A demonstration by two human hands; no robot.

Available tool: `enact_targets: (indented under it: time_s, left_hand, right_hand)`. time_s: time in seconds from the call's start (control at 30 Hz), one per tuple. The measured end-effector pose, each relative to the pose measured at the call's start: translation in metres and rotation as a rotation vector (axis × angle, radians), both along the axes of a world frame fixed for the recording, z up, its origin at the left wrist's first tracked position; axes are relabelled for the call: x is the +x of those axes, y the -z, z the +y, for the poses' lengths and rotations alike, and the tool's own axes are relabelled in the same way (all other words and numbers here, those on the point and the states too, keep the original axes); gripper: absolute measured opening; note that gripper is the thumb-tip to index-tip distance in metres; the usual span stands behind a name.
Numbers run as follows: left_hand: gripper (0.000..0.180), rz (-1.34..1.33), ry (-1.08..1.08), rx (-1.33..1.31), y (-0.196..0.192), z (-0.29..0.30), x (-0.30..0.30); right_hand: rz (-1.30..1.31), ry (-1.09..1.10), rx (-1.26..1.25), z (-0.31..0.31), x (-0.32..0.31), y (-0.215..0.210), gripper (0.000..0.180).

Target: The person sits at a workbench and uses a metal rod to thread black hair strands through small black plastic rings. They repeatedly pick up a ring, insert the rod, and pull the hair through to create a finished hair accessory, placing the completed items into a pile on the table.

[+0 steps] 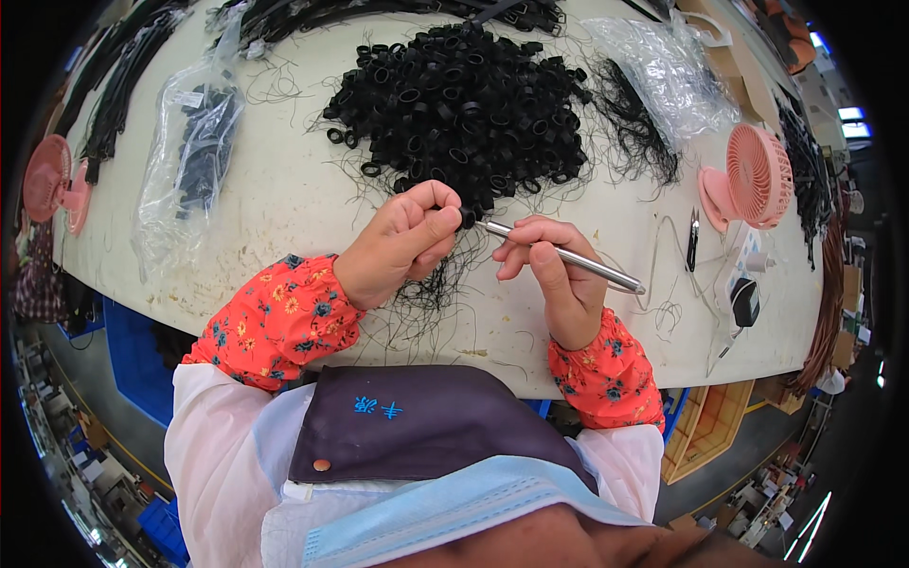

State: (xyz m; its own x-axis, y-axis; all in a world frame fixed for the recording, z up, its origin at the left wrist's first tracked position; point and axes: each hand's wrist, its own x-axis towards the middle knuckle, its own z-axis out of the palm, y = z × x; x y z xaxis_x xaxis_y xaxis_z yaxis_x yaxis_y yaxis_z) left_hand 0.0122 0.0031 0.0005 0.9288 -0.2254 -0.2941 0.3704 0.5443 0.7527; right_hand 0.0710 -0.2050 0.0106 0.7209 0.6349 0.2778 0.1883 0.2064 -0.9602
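Note:
My left hand (402,241) pinches a small black belt loop (468,218) between thumb and forefinger, just in front of a heap of similar black loops (454,104). From the right, my right hand (559,270) grips a slim silver pen-shaped tool (597,267). Its narrow tip points left and lies at the loop's edge; whether the two touch I cannot tell. Loose black threads (431,289) are scattered on the pale table (275,222) below and around my hands.
Pink fans stand at the left (49,175) and right (757,175). Clear plastic bags lie at the left (170,151) and back right (672,76). Black-handled snips (693,241) and a white power strip (743,260) are right. Black belts (521,14) line the far edge.

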Motion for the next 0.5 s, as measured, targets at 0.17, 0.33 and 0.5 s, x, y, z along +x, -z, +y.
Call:
enact_targets:
  time_s: [0.17, 0.33, 0.5]
  left_hand:
    - [0.017, 0.014, 0.002, -0.001, 0.0001, 0.0002, -0.0002]
    - [0.017, 0.023, 0.004, -0.027, 0.0012, 0.0011, -0.0002]
    - [0.015, -0.04, -0.009, 0.068, 0.0028, 0.0006, -0.0004]
  right_hand:
    - [0.033, 0.012, -0.012, 0.0003, -0.0013, -0.0002, 0.021]
    - [0.022, -0.004, -0.029, -0.0004, -0.0004, -0.0009, 0.022]
    - [0.028, 0.082, -0.084, -0.001, -0.001, -0.0049, 0.02]
